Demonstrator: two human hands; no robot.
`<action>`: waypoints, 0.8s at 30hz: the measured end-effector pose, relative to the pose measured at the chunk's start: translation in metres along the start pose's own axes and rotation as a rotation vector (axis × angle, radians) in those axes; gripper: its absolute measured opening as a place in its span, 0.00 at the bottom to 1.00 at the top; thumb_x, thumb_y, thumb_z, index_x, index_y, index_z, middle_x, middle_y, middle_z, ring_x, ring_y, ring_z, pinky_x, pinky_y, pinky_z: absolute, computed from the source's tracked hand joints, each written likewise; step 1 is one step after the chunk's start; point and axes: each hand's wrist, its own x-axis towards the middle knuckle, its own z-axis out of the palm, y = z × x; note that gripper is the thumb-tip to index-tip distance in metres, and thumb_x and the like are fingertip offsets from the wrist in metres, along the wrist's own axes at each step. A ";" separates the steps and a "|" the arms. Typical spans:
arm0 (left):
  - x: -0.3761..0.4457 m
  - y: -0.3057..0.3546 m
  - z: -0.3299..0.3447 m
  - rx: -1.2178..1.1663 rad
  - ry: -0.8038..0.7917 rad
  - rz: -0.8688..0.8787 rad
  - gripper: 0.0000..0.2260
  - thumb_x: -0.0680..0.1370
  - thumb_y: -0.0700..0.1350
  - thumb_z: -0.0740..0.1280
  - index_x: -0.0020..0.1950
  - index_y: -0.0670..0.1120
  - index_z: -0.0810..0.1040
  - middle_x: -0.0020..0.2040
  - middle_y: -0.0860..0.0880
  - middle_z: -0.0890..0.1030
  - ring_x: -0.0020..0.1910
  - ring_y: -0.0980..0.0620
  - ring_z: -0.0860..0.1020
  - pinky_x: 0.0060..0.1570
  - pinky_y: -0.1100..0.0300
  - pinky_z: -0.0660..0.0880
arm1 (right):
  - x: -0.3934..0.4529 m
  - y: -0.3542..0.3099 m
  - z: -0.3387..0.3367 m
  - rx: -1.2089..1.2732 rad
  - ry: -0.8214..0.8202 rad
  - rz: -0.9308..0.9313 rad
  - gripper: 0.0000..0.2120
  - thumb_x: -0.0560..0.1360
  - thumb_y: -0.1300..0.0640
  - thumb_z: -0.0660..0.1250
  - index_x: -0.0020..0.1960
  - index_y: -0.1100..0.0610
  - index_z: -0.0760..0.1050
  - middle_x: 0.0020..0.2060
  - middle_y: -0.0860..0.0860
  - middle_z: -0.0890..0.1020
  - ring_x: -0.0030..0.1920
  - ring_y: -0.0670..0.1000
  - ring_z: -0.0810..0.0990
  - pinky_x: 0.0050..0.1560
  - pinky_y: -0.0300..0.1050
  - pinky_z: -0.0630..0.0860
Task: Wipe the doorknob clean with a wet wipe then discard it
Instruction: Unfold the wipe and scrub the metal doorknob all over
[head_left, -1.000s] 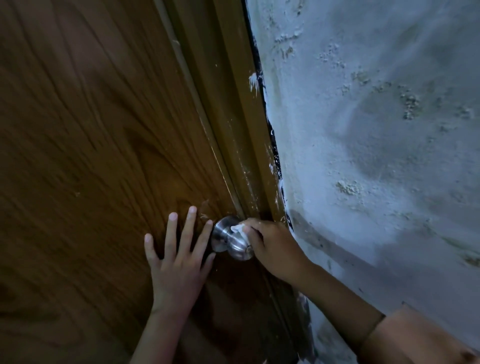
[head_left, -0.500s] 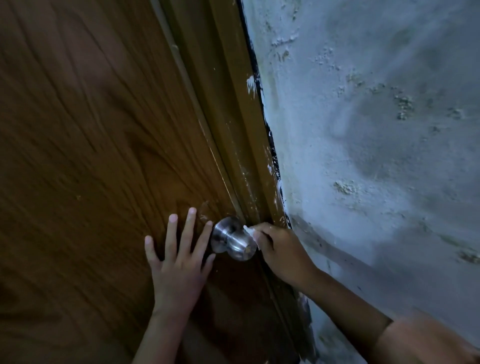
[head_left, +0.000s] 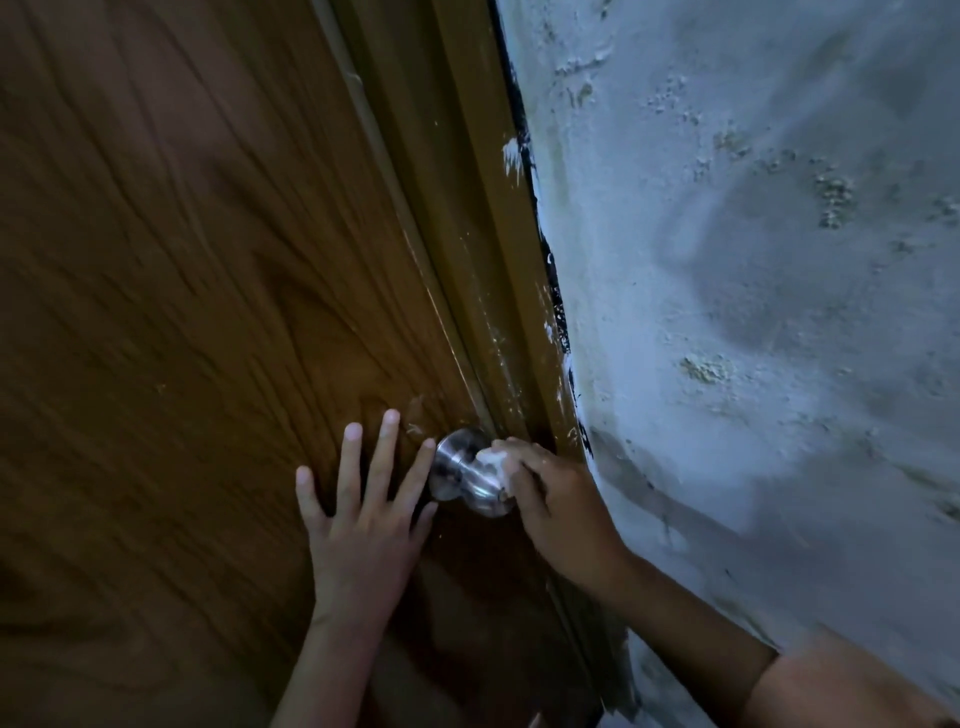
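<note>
A round silver doorknob (head_left: 464, 474) sticks out of the brown wooden door (head_left: 197, 291) near its right edge. My right hand (head_left: 558, 512) grips a crumpled white wet wipe (head_left: 496, 466) and presses it against the knob's front and top. Most of the wipe is hidden under my fingers. My left hand (head_left: 363, 512) lies flat on the door just left of the knob, fingers spread, its index fingertip close to the knob's base plate.
The brown door frame (head_left: 483, 249) runs diagonally right of the knob, with white paint smears. Beyond it is a rough, stained whitish wall (head_left: 753, 291) close to my right forearm.
My right hand has shifted the wipe from the knob's right side up onto its front and top. The left hand stays flat on the door.
</note>
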 end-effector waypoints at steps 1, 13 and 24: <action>0.000 0.000 -0.001 -0.003 -0.002 -0.001 0.27 0.71 0.60 0.59 0.70 0.56 0.61 0.73 0.46 0.57 0.72 0.42 0.52 0.65 0.37 0.47 | 0.004 0.001 -0.002 0.035 -0.008 0.106 0.13 0.78 0.59 0.56 0.58 0.55 0.76 0.55 0.56 0.82 0.57 0.53 0.79 0.59 0.53 0.75; 0.000 0.000 0.002 -0.013 0.010 -0.005 0.27 0.71 0.60 0.57 0.70 0.57 0.60 0.73 0.46 0.57 0.73 0.42 0.46 0.65 0.37 0.47 | -0.004 -0.004 0.005 -0.122 0.047 -0.207 0.13 0.74 0.65 0.60 0.55 0.60 0.78 0.56 0.56 0.82 0.62 0.50 0.74 0.67 0.48 0.64; 0.000 0.002 0.002 0.041 0.029 0.005 0.26 0.72 0.60 0.57 0.70 0.56 0.61 0.72 0.46 0.60 0.70 0.41 0.58 0.64 0.37 0.50 | -0.022 0.013 0.008 0.161 0.045 0.334 0.12 0.78 0.54 0.57 0.54 0.52 0.78 0.46 0.51 0.83 0.46 0.47 0.79 0.48 0.47 0.76</action>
